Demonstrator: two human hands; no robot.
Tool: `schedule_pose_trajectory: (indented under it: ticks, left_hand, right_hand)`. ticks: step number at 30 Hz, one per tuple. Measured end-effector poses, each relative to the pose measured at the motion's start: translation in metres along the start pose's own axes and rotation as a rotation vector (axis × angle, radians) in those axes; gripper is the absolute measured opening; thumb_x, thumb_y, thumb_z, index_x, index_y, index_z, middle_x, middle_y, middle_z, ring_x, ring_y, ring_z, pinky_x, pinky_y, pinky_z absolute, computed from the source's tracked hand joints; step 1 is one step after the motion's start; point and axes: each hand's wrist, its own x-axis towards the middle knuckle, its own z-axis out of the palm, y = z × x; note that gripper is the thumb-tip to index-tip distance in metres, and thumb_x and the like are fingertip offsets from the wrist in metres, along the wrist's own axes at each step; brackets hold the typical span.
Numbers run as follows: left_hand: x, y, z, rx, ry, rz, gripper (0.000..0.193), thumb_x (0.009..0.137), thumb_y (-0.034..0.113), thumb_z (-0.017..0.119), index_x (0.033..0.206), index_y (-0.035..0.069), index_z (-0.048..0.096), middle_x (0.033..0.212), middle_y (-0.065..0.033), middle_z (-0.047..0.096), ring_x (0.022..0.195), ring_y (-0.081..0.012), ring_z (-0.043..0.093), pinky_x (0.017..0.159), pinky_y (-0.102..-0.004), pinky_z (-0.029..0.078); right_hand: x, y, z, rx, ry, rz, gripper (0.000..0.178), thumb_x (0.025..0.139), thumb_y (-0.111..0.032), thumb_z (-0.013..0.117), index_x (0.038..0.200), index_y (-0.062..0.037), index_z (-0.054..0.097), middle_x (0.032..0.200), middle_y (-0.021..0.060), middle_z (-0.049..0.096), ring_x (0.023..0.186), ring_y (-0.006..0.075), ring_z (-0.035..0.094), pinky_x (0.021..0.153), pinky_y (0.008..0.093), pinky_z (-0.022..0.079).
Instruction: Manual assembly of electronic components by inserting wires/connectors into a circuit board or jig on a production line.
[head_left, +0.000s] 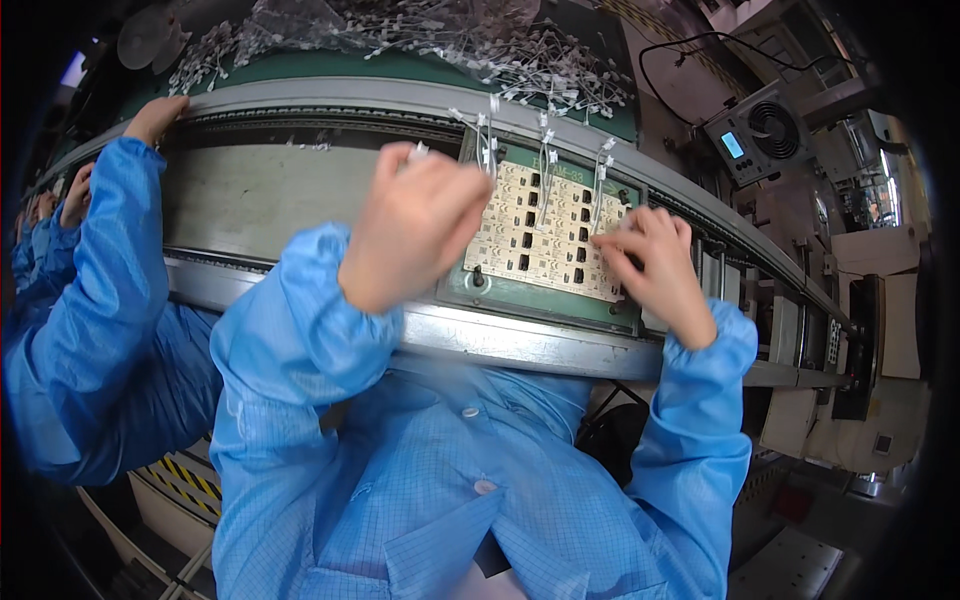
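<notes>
The left hand [420, 225] is raised over the conveyor [330, 100], its fingers curled shut around a small white part [418, 150] that pokes out at the top of the fist. It hovers just off the left edge of the green carrier [530, 298], which sits on the conveyor between its two metal rails. The carrier holds a pale board [545, 235] with rows of small dark slots. Several thin white parts [545, 165] stand upright in the board near its far edge.

The right hand [655, 270] rests at the right edge of the board, fingers bent and pinched together against its surface near the near right corner; whether they hold a part I cannot tell.

A heap of loose white parts [450, 40] lies on the green ledge beyond the far rail. At the right end of the conveyor stands a grey box [755, 135] with a small screen and a fan grille. At the left, another person's blue sleeve [95, 290] reaches to the far rail, with a hand [155, 115] resting on it.
</notes>
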Motion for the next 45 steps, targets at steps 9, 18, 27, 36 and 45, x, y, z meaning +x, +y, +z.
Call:
schedule_pose_trajectory:
  ticks: [9, 18, 27, 36, 45]
  left_hand:
    - [-0.03, 0.025, 0.01, 0.169, -0.168, -0.155, 0.011, 0.078, 0.012, 0.071, 0.087, 0.015, 0.065, 0.091, 0.0046, 0.064, 0.1, -0.0187, 0.057, 0.094, -0.0547, 0.033]
    - [-0.032, 0.024, 0.014, 0.11, -0.182, -0.343, 0.006, 0.078, 0.014, 0.074, 0.082, 0.016, 0.069, 0.092, 0.0033, 0.057, 0.1, -0.0238, 0.051, 0.094, -0.0524, 0.031]
    - [-0.032, 0.037, 0.007, 0.241, -0.072, -0.275, 0.007, 0.079, 0.017, 0.075, 0.085, 0.017, 0.071, 0.091, 0.0043, 0.057, 0.103, -0.0225, 0.051, 0.095, -0.051, 0.03]
    - [-0.037, 0.034, 0.016, 0.247, -0.186, -0.296, 0.01, 0.078, 0.015, 0.075, 0.087, 0.017, 0.072, 0.094, 0.0039, 0.058, 0.104, -0.0233, 0.05, 0.096, -0.0504, 0.03]
    - [-0.029, 0.036, 0.007, 0.16, -0.258, -0.385, 0.006, 0.08, 0.014, 0.074, 0.085, 0.015, 0.074, 0.095, 0.0032, 0.059, 0.105, -0.0245, 0.05, 0.095, -0.049, 0.03]
  right_hand:
    - [0.145, 0.055, 0.057, 0.042, 0.149, 0.141, 0.026, 0.086, -0.022, 0.067, 0.109, -0.0105, 0.066, 0.084, 0.0056, 0.063, 0.08, 0.0235, 0.063, 0.073, 0.0374, 0.047]
    - [0.183, 0.053, 0.064, 0.381, 0.418, 0.256, 0.023, 0.087, -0.017, 0.062, 0.107, -0.0058, 0.063, 0.089, 0.0163, 0.07, 0.085, 0.0299, 0.069, 0.077, 0.0365, 0.052]
    - [0.193, 0.089, 0.01, 0.822, 0.633, -0.007, 0.02, 0.095, -0.013, 0.063, 0.108, -0.0003, 0.07, 0.1, 0.0034, 0.07, 0.095, 0.0088, 0.063, 0.084, 0.0237, 0.048]
    - [0.179, 0.061, -0.017, 1.061, 0.708, 0.083, 0.014, 0.094, -0.006, 0.061, 0.105, -0.0002, 0.067, 0.092, 0.002, 0.066, 0.085, 0.0077, 0.06, 0.077, 0.0204, 0.046]
    - [0.126, 0.08, -0.009, 1.531, 0.658, -0.226, 0.017, 0.096, -0.009, 0.062, 0.11, -0.0011, 0.067, 0.1, 0.002, 0.067, 0.093, 0.0083, 0.061, 0.083, 0.0212, 0.047]
